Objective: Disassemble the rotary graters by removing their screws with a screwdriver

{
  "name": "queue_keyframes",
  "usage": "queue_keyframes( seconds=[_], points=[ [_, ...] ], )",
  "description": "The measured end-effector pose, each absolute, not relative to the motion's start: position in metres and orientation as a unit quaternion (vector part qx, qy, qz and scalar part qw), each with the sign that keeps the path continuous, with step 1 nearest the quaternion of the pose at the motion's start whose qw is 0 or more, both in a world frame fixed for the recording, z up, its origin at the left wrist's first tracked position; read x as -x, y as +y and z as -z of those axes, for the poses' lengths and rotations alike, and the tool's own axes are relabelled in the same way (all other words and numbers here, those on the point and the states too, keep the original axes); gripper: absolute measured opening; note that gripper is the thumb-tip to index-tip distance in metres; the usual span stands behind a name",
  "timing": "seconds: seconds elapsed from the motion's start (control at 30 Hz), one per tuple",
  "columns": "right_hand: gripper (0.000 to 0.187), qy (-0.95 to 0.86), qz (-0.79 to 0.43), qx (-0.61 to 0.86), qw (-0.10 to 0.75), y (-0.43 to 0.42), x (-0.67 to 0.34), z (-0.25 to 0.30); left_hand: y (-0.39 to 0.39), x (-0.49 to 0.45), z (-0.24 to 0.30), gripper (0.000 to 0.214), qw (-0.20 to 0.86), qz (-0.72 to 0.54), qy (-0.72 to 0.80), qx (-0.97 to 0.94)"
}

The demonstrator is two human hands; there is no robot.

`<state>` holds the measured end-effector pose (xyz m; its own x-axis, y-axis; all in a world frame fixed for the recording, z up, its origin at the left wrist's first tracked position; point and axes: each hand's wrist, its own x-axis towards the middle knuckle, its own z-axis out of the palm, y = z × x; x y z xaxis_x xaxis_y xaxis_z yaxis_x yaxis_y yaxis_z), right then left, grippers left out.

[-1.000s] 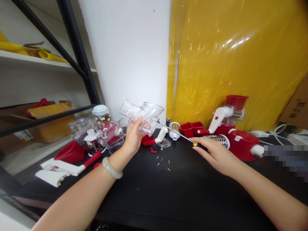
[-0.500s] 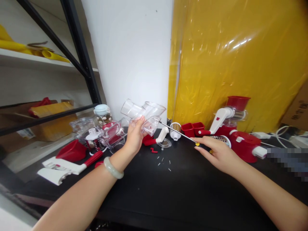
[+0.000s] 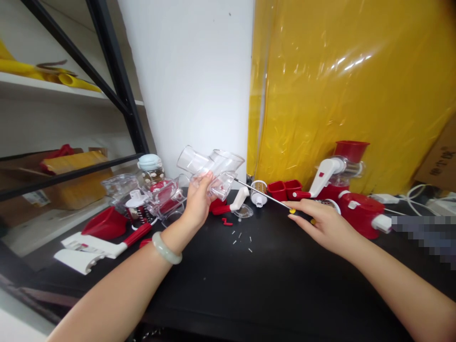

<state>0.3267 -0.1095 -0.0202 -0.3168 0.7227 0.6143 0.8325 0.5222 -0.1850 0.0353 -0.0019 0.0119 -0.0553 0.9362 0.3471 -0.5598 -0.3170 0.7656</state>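
Note:
My left hand is closed around a clear plastic housing with two open tubes, lifted above the black table. My right hand grips a screwdriver by its black and yellow handle. The thin metal shaft slants up to the left and its tip touches the right side of the clear housing. A pale bangle sits on my left wrist.
Small white screws and red clips lie on the table below the housing. Clear and red grater parts pile up at the left. An assembled red and white rotary grater stands at the right, before yellow sheeting. A metal shelf stands left.
My right hand has crept slightly up and left along the screwdriver. The clear housing stays in my left hand in nearly the same place.

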Motion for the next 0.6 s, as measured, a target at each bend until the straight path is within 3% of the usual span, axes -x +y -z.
queue_keyframes(
  seconds=[0.2,0.6],
  points=[
    [0.032,-0.805,0.081,0.483,0.336,-0.110,-0.321,0.022,-0.001,-0.035,-0.012,0.045,0.533,-0.692,0.231,-0.429],
    [0.030,-0.735,0.202,0.569,0.308,-0.114,-0.308,0.028,0.001,-0.033,-0.013,0.042,0.525,-0.701,0.224,-0.428]
  ],
)
